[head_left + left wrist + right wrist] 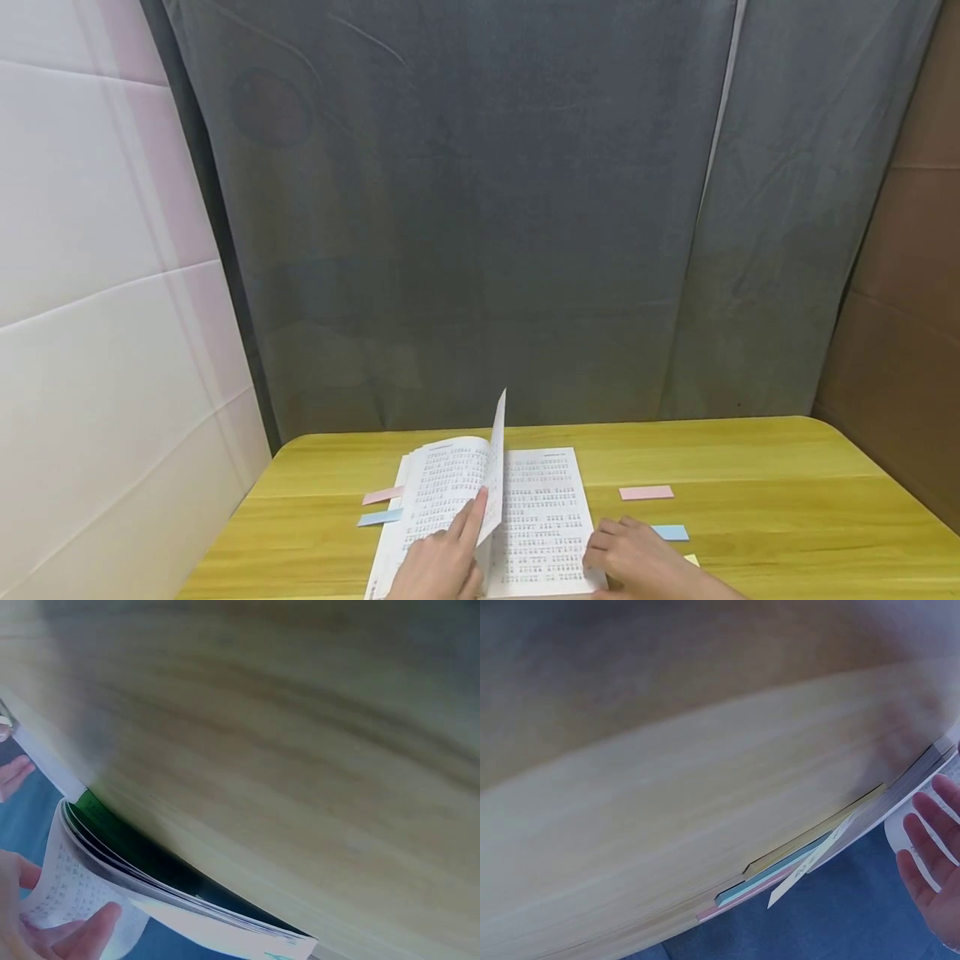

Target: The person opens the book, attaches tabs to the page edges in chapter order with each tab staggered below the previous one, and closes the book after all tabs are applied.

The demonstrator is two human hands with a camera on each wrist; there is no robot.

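Presently: open book (517,517) flat at near edge of yellow table (750,467), spine running from near edge toward far edge, between the two hands. Single page (495,467) standing almost upright over the gutter, tilted slightly leftward. Left hand (442,562) on left half of book, index finger extended up against lower edge of that page, holding it aloft; fingers mostly straight, no curl round anything. Left wrist view: thumb and finger against curved sheet, page bowed. Right hand (637,558) resting flat on near right corner of right-hand page, fingers relaxed, pressing it down. Left hand the nearer to raised page; page lies up and to right of it. Coloured paper strips: pink strip (647,492) and blue strip (670,532) right of book, pink-and-blue pair (381,507) at left edge.
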